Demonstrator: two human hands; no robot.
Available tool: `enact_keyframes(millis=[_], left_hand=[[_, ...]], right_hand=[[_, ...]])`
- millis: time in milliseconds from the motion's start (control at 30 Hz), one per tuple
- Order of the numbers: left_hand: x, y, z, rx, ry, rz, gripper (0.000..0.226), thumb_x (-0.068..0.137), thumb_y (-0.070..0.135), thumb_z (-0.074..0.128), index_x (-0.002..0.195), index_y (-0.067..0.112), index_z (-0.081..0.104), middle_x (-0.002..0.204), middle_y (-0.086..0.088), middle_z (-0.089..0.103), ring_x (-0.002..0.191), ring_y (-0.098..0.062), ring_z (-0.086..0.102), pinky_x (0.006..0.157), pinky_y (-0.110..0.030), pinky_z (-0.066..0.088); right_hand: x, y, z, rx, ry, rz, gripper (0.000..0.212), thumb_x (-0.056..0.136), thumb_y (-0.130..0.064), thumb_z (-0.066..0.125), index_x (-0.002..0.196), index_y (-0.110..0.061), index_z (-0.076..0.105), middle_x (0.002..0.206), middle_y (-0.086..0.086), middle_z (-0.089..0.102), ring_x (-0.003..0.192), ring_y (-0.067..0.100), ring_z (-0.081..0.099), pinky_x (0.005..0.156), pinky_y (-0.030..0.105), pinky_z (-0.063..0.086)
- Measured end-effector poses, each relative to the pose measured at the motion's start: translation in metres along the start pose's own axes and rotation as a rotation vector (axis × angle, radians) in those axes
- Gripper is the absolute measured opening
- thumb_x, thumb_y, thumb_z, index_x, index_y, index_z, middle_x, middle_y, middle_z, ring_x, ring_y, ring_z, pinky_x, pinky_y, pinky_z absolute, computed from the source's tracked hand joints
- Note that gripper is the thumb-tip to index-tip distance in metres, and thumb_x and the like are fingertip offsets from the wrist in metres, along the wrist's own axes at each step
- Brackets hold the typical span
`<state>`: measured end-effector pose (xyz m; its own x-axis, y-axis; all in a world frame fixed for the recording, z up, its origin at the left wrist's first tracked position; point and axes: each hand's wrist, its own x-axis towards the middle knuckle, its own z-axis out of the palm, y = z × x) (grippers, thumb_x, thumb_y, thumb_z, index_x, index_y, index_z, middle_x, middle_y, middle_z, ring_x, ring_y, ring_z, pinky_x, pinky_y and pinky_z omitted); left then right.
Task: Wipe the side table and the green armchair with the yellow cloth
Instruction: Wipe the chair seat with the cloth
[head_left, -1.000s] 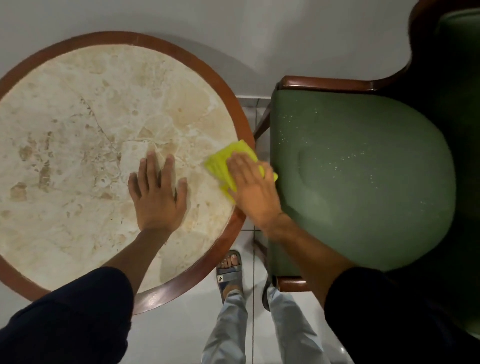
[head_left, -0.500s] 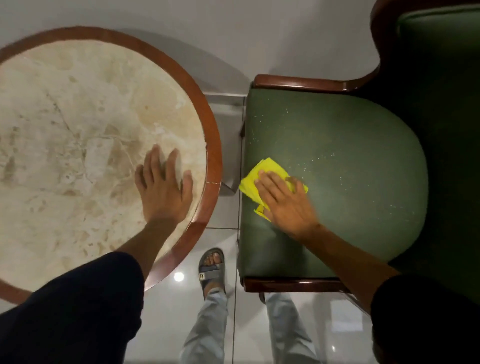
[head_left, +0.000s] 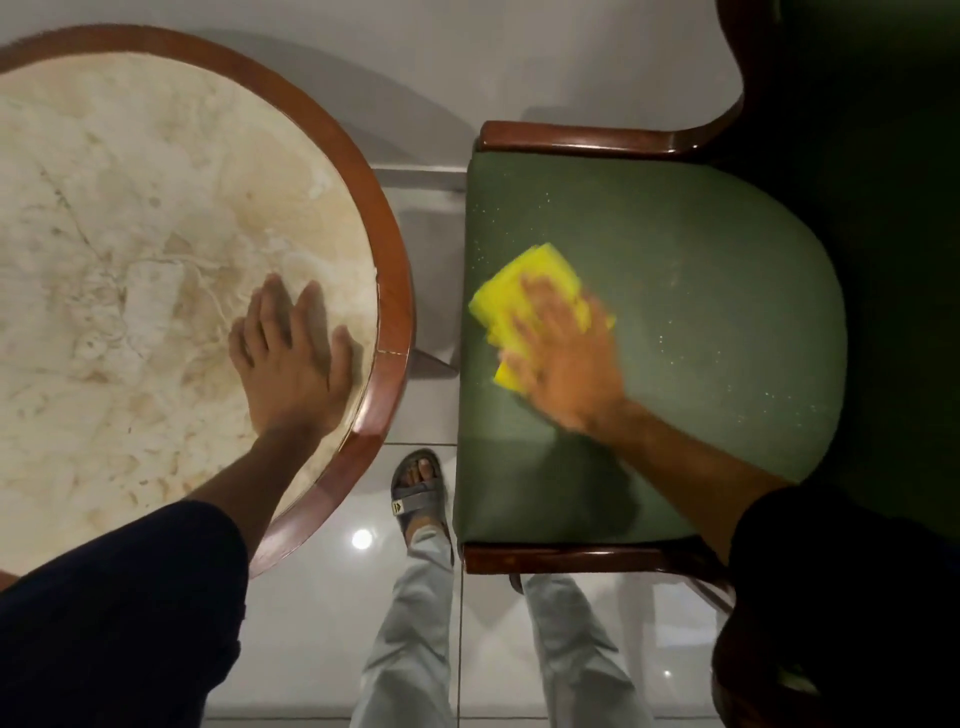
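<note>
The round side table (head_left: 130, 218) has a beige marble top and a brown wooden rim, and fills the left of the view. My left hand (head_left: 293, 358) lies flat on the marble near the right rim, fingers spread, holding nothing. To the right stands the green armchair (head_left: 701, 270), its seat dotted with pale specks. My right hand (head_left: 563, 358), blurred by motion, presses the folded yellow cloth (head_left: 524, 291) onto the left part of the seat. The palm hides part of the cloth.
Dark wooden arms (head_left: 582, 137) frame the seat at the far and near sides. A narrow gap of glossy white floor tile (head_left: 431, 415) separates table and chair. My sandalled foot (head_left: 418, 491) and grey trouser legs stand in that gap.
My right hand carried the yellow cloth from the table's right edge onto the chair seat and now rubs it further in. My left hand stayed flat on the marble.
</note>
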<state>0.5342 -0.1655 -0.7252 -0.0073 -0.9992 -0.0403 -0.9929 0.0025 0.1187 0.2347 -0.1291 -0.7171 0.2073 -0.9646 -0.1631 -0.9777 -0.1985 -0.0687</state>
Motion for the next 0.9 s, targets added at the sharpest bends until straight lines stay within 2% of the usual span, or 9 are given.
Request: enact_keyframes(millis=[100,200,300,433,567,633,700,833,900], left_hand=[[-0.009,0.026,0.005,-0.003,-0.034,0.033,0.059,0.1,0.051,0.025,0.153,0.023,0.022,0.165,-0.015,0.019,0.151,-0.035,0.019,0.121,-0.055,0.017],[-0.016,0.057,0.005,-0.035,-0.036,0.062,0.059,0.1,0.051,0.024,0.153,0.024,0.024,0.165,-0.014,0.019,0.151,-0.035,0.019,0.121,-0.054,0.016],[-0.012,0.085,0.001,-0.063,-0.028,0.076,0.059,0.1,0.052,0.023,0.152,0.026,0.024,0.165,-0.013,0.019,0.152,-0.033,0.018,0.122,-0.053,0.014],[-0.017,0.106,0.003,-0.052,-0.029,0.049,0.058,0.099,0.052,0.025,0.152,0.027,0.025,0.165,-0.014,0.02,0.152,-0.033,0.018,0.122,-0.053,0.015],[-0.041,0.136,0.016,-0.05,-0.055,0.031,0.058,0.099,0.052,0.027,0.152,0.027,0.026,0.164,-0.014,0.023,0.151,-0.033,0.02,0.122,-0.053,0.017],[-0.042,0.142,0.019,-0.042,-0.055,0.006,0.058,0.099,0.052,0.027,0.152,0.027,0.026,0.164,-0.014,0.024,0.151,-0.033,0.02,0.122,-0.053,0.017],[-0.049,0.142,0.021,-0.014,-0.063,-0.014,0.058,0.099,0.051,0.027,0.152,0.026,0.026,0.164,-0.015,0.023,0.151,-0.033,0.02,0.122,-0.053,0.017],[-0.073,0.142,0.026,0.004,-0.107,-0.07,0.056,0.1,0.044,0.033,0.151,0.02,0.032,0.163,-0.018,0.025,0.151,-0.035,0.021,0.122,-0.055,0.016],[-0.074,0.161,0.024,-0.059,-0.045,-0.055,0.051,0.099,0.038,0.036,0.145,0.016,0.04,0.158,-0.019,0.034,0.148,-0.035,0.027,0.121,-0.056,0.018]], right_hand=[[-0.071,-0.031,0.01,-0.129,-0.205,-0.44,0.058,0.088,-0.044,0.046,0.143,-0.028,0.044,0.156,0.007,0.037,0.144,0.031,0.034,0.112,0.06,0.023],[-0.084,-0.009,-0.001,-0.212,-0.371,-0.573,0.056,0.083,-0.047,0.053,0.135,-0.028,0.053,0.15,0.007,0.048,0.139,0.03,0.043,0.111,0.058,0.03],[-0.031,0.037,-0.019,-0.253,-0.345,-0.455,0.052,0.091,-0.04,0.041,0.141,-0.027,0.044,0.156,0.01,0.035,0.147,0.03,0.027,0.116,0.058,0.014],[0.046,0.085,-0.041,-0.297,-0.282,-0.239,0.048,0.097,-0.041,0.032,0.141,-0.026,0.044,0.158,0.01,0.03,0.147,0.028,0.023,0.117,0.056,0.012],[0.075,0.145,-0.042,-0.088,-0.199,0.136,0.051,0.1,-0.042,0.032,0.149,-0.027,0.031,0.164,0.009,0.015,0.151,0.031,0.011,0.116,0.06,0.008],[0.066,0.151,-0.035,0.018,-0.124,0.237,0.053,0.099,-0.041,0.033,0.15,-0.025,0.029,0.164,0.01,0.015,0.151,0.033,0.012,0.116,0.061,0.008],[0.031,0.132,-0.014,0.007,-0.099,0.132,0.055,0.097,-0.039,0.035,0.15,-0.025,0.03,0.163,0.01,0.019,0.15,0.033,0.014,0.117,0.06,0.006],[-0.056,0.102,0.02,-0.115,-0.248,-0.371,0.054,0.095,-0.043,0.035,0.147,-0.028,0.035,0.16,0.008,0.028,0.148,0.033,0.025,0.116,0.059,0.015],[-0.05,0.116,0.022,-0.13,-0.278,-0.394,0.054,0.097,-0.044,0.03,0.147,-0.028,0.033,0.161,0.008,0.027,0.148,0.031,0.025,0.116,0.057,0.017]])
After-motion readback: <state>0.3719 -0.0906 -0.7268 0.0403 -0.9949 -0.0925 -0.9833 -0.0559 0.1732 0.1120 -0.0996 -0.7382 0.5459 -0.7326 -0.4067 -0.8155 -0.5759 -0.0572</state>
